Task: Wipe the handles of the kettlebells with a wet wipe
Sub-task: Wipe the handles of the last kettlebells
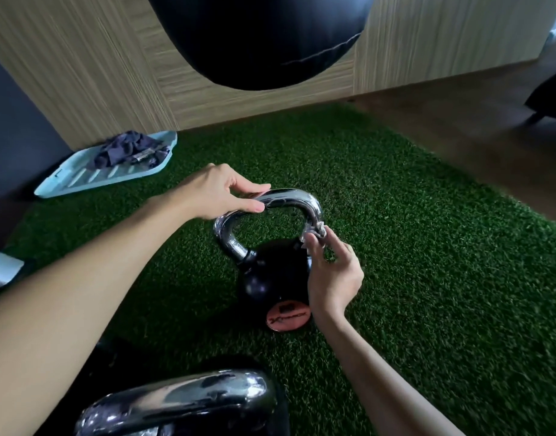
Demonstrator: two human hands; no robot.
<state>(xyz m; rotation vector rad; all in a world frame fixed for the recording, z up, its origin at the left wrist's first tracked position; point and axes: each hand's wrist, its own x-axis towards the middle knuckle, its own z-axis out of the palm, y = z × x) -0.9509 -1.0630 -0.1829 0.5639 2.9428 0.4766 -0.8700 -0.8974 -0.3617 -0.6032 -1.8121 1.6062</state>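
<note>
Foreground kettlebell (182,401) waits at bottom of frame. At centre, on turf (427,247), a second kettlebell (270,278) is mid-wipe. Left hand (220,190) pinches the top of its handle (289,198), steadying it; right hand (333,272) pinches the wipe (320,231) against the handle's right leg. Next, probably, the wipe must slide over the arch.

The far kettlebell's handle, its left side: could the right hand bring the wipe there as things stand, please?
Probably yes: that side of the handle is bare; the left hand grips only the top.
</note>
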